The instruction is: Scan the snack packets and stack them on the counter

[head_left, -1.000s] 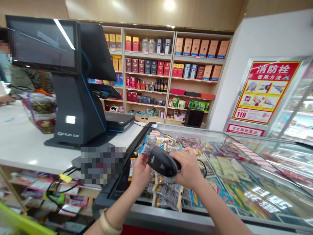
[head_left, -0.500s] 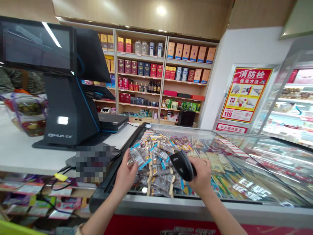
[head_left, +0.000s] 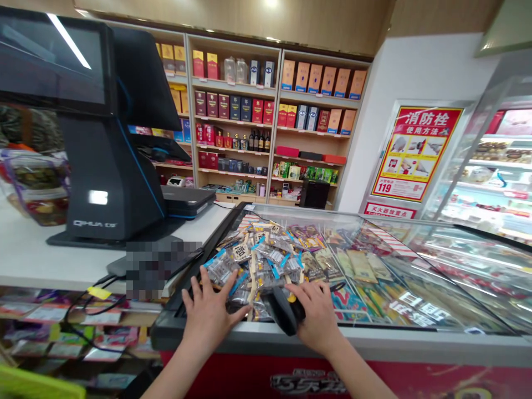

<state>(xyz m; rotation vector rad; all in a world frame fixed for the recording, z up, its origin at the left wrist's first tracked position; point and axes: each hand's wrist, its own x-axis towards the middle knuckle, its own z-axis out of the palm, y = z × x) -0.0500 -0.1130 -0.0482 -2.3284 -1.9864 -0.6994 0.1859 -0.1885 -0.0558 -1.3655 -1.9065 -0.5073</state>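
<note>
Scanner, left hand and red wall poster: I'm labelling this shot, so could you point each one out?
Scanner (head_left: 283, 311): head view, on its black body.
Left hand (head_left: 211, 310): head view, on the back of the hand.
Red wall poster (head_left: 417, 153): head view, on its yellow picture panel.

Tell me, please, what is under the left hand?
Snack packets and the freezer's dark rim show around the left hand; whatever it covers cannot be seen.

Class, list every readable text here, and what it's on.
"QIHUA": monitor stand
"消防栓": poster
"使用方法": poster
"119": poster
"灭火器放置点": sign below poster
"郎": red shelf box
"巧乐", rest unclear: case front
Too small or blurred: glass lettering, packets, other shelf boxes
</note>
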